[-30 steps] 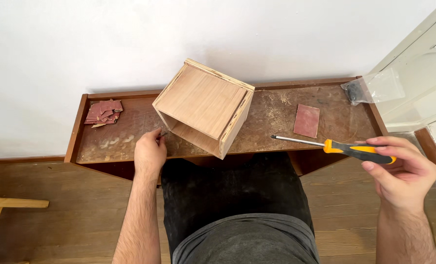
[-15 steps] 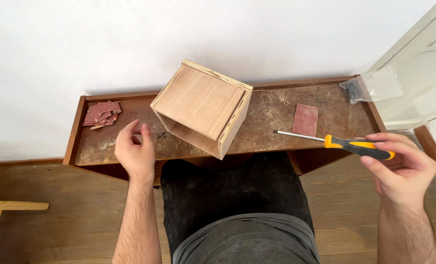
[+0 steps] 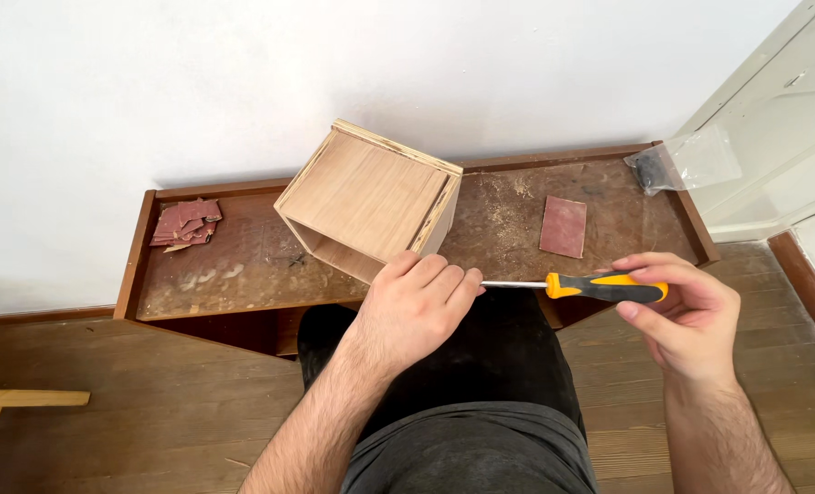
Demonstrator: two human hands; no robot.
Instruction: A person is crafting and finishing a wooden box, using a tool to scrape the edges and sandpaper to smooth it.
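The person sits at a low brown wooden surface with a raised rim, set against a white wall; dark trousers fill the bottom of the view. The right hand holds a screwdriver with an orange-and-black handle — its fingers are curled around the handle with the thumb underneath, and the tool lies level, its thin metal shaft pointing left. The left hand sits at the front edge of the surface, its fingers bent and pressed together; the fingertips meet the tip of the shaft, though whether they pinch it or only touch it cannot be told. The knuckles of this hand are just in front of the near corner of a pale wooden box; contact with the box is not clear. The box stands tilted on the middle of the surface, turned at an angle, one open side facing down towards the left, its plain panel facing up.

Left of the box, near the rim, lies a small heap of reddish sandpaper scraps; right of it a single reddish sandpaper sheet lies flat amid pale sawdust; at the far right corner a clear plastic bag with small dark parts leans against a white door frame. The floor is wooden boards — a pale wooden piece shows at the left edge.
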